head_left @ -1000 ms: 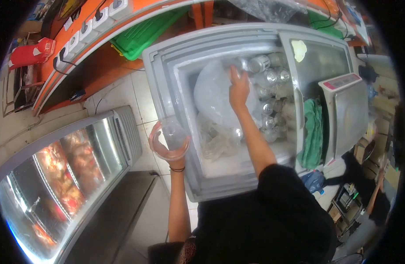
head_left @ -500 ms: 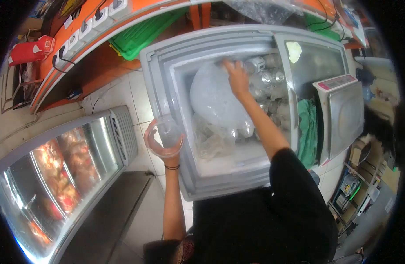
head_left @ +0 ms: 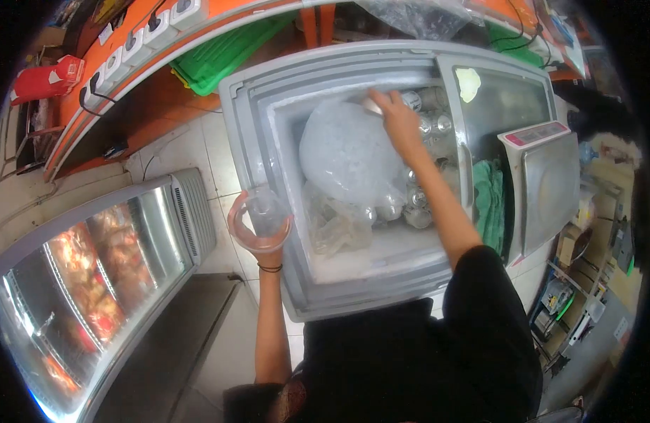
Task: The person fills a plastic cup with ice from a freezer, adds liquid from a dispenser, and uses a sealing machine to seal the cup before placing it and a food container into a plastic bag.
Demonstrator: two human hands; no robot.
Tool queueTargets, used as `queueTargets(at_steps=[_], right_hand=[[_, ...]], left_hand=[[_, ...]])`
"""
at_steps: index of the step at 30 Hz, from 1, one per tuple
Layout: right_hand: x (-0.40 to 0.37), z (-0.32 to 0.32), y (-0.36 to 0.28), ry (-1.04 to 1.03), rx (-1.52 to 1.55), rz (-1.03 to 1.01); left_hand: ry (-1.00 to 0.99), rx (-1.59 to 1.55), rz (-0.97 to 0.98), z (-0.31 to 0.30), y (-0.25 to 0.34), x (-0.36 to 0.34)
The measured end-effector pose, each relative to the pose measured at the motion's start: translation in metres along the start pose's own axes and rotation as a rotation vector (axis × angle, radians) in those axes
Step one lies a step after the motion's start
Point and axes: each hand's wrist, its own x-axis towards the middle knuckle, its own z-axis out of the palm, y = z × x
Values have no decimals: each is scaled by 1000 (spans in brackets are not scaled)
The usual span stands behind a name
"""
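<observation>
My left hand (head_left: 248, 236) is wrapped round a clear plastic cup (head_left: 267, 215), its open mouth facing up, beside the left rim of a grey chest freezer (head_left: 265, 243). My right hand (head_left: 402, 125) reaches inside the freezer with its fingers closed at a small whitish thing (head_left: 372, 106), too little of which shows to name. That hand is at the upper right edge of a large clear bag of ice (head_left: 342, 151). Next to the bag lie several cans (head_left: 440, 125) and bottles. A crumpled plastic bag (head_left: 339, 229) lies below the ice bag.
The freezer's sliding glass lid (head_left: 505, 99) is pushed to the right, with a green cloth (head_left: 488, 201) and a weighing scale (head_left: 543, 187) on that side. A lit display case (head_left: 99, 275) stands at left. Beyond the freezer runs an orange counter (head_left: 229, 17) with power sockets.
My right hand has moved slightly right and up, and a whitish thing now shows at its fingers. My left hand still holds the cup. The whole view has shifted a little left.
</observation>
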Motion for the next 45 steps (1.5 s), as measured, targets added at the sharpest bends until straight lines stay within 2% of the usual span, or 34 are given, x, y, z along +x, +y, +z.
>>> queueTargets(at_steps=[2, 3, 6, 8, 10, 11, 12, 14, 15, 17, 18, 20, 21, 23, 24, 26, 30, 32, 36, 38, 39, 41, 44, 45], right_hand=[[-2, 42, -2, 39, -83, -67], [-2, 50, 0, 44, -42, 51], [-14, 44, 20, 61, 143, 59], [-30, 28, 30, 5, 138, 40], [-47, 22, 32, -208, -35, -228], [-48, 21, 26, -85, -44, -152], [-38, 12, 14, -89, -43, -158], [-22, -2, -13, -55, -12, 27], [-22, 17, -19, -68, -8, 36], [-18, 59, -22, 82, -137, 50], [-34, 72, -19, 84, -137, 48], [-82, 82, -12, -115, -139, -38], [-91, 76, -6, -122, -146, -45], [-95, 68, 5, -142, -17, 106], [-91, 56, 1, -153, -17, 105], [-70, 37, -1, 110, -64, 116], [-41, 62, -5, 73, -82, 249], [-37, 67, -7, 114, -37, 403], [-74, 51, 18, 164, 121, 399], [-92, 47, 31, -66, 156, 151], [-86, 32, 23, -65, 159, 154], [-67, -10, -8, 160, 277, 299], [-54, 37, -10, 245, 149, 266], [-62, 92, 4, 77, 156, 346]], left_hand=[[-12, 22, -3, -3, 0, -2], [-13, 49, 12, -2, 1, 2], [-62, 109, 35, -9, 8, 10], [-2, 16, 14, -3, 1, 6], [50, -76, -3, 1, 0, 3], [43, -55, 23, 1, -1, 4], [36, -29, 43, -1, -2, 4], [71, -77, -22, 3, 2, 5], [104, -137, -72, 3, 3, 4], [91, -137, -80, 2, 8, 6], [85, -137, -78, 1, 7, 9], [91, -127, -75, 0, 3, 8], [97, -118, -72, 1, 3, 6], [114, -133, -65, 3, 1, 10], [112, -144, -56, 1, 1, 8], [119, -164, -72, 4, 1, 8], [60, -123, -73, -1, 3, 8], [72, -93, -49, -1, 3, 9], [107, -166, -39, 3, 1, 5], [95, -156, -47, 2, 2, 3], [92, -146, -55, 2, 2, 4], [61, -85, -46, -1, 2, 5], [71, -27, -22, 3, -2, 4], [100, -25, -19, 4, -2, 1]])
